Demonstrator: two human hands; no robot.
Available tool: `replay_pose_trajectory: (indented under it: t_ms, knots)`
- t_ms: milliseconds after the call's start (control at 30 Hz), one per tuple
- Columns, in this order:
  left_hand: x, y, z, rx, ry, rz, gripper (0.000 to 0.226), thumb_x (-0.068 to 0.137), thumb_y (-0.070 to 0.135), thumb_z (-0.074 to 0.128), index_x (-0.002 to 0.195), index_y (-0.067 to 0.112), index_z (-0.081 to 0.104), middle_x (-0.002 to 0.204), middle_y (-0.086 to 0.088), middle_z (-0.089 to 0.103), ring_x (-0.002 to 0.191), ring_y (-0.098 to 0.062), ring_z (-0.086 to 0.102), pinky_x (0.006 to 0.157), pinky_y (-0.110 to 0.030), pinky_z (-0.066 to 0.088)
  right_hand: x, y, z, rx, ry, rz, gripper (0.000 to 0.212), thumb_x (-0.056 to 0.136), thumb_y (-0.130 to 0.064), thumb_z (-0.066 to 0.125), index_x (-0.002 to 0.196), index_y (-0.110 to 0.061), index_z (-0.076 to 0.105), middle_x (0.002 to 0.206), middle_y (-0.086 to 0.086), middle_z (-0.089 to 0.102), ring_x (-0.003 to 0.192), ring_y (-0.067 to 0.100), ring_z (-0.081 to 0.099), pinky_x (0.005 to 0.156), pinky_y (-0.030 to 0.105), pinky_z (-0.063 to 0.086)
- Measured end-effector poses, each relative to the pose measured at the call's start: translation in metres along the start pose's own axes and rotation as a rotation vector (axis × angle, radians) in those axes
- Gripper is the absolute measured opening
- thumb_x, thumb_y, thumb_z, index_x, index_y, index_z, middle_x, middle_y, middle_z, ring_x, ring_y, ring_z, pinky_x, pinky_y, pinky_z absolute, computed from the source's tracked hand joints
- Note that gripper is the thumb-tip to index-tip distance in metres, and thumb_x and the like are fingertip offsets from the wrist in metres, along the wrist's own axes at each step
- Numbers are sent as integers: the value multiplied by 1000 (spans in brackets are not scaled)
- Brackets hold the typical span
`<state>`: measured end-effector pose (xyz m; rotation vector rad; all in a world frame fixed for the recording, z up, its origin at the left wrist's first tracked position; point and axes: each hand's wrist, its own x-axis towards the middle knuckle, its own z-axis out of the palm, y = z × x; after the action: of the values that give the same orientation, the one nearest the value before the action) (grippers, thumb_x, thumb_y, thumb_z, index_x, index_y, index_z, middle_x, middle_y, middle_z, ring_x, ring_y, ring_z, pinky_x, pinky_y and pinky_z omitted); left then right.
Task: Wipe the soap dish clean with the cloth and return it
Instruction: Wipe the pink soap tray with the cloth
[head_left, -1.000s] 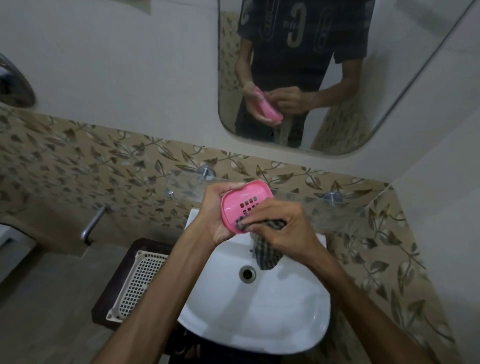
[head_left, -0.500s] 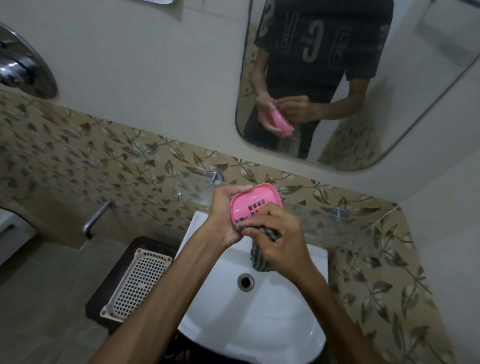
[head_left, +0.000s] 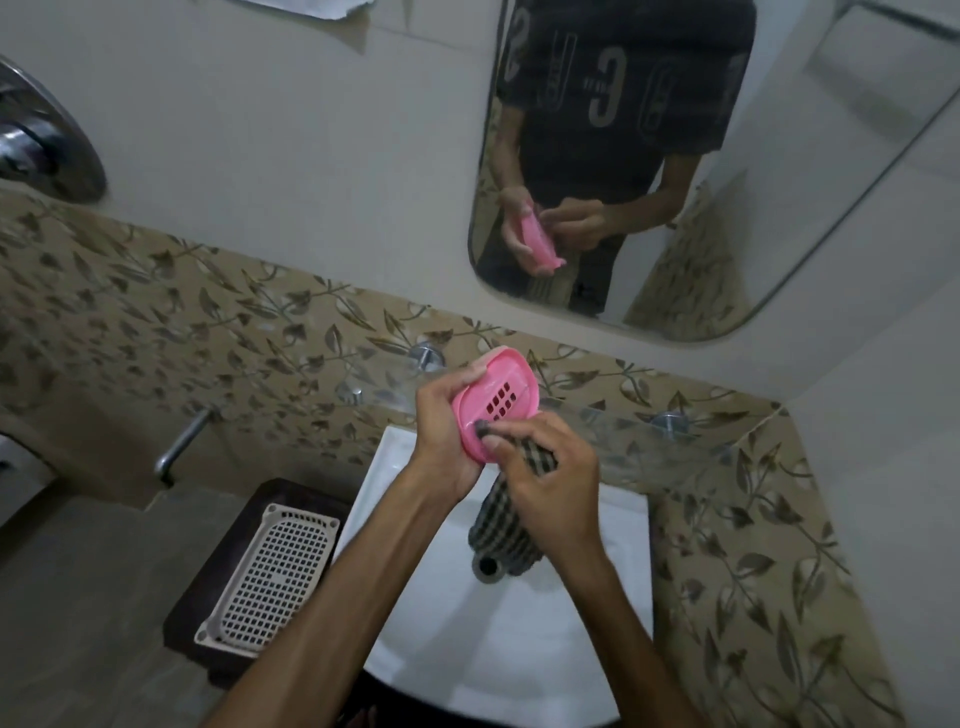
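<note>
My left hand grips a pink oval soap dish with a block of drain slots, tilted up toward me above the white sink. My right hand holds a dark checked cloth and presses a fold of it against the dish's lower rim. The rest of the cloth hangs down below my right hand over the basin and partly hides the drain. Part of the dish is covered by my fingers.
A glass shelf on chrome pegs runs along the leaf-patterned tiles right behind the dish. A tap sticks out at the left. A white perforated basket lies on a dark stand beside the sink. A mirror hangs above.
The cloth has slid from the middle of the dish down to its lower rim, baring the slots. The dish has tipped a little. My view has shifted, so everything sits further right.
</note>
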<state>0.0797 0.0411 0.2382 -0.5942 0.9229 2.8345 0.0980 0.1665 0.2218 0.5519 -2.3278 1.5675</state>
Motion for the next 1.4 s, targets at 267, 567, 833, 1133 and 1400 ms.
replay_pose_trajectory:
  t_ms: [267,567,833,1133,1400]
  knots:
    - [2,-10,1,4,-15,65,43,90,22,57,128,5,68,99,-17,70,88,-31,68,72,-37,60,3,-6,1,20,67,47,24,83,-7,82,95,-27,81,94,-11,74,90,6,70,82,18,54]
    - [3,-24,7,135,8,170,40,105,25,43,133,11,67,123,-17,73,114,-34,68,98,-46,58,5,-25,2,53,193,197,17,84,-14,82,92,-28,79,85,-16,77,82,1,73,79,21,60]
    - [5,-34,0,308,47,339,36,110,23,39,138,17,63,135,-13,67,125,-35,65,101,-47,58,10,-38,13,43,296,328,21,87,-15,79,86,-36,76,78,-22,74,78,-7,71,77,15,59]
    - [4,-35,-7,342,13,410,36,109,15,37,139,13,57,136,-12,64,123,-32,64,97,-39,59,7,-38,16,53,251,346,20,87,-14,78,87,-34,76,81,-16,76,77,-4,71,68,9,54]
    - [1,-34,-8,361,-23,450,41,102,26,45,140,15,57,136,-11,64,117,-23,68,88,-34,61,21,-37,14,75,268,422,17,87,-15,79,88,-31,78,81,-19,75,77,-6,70,74,12,58]
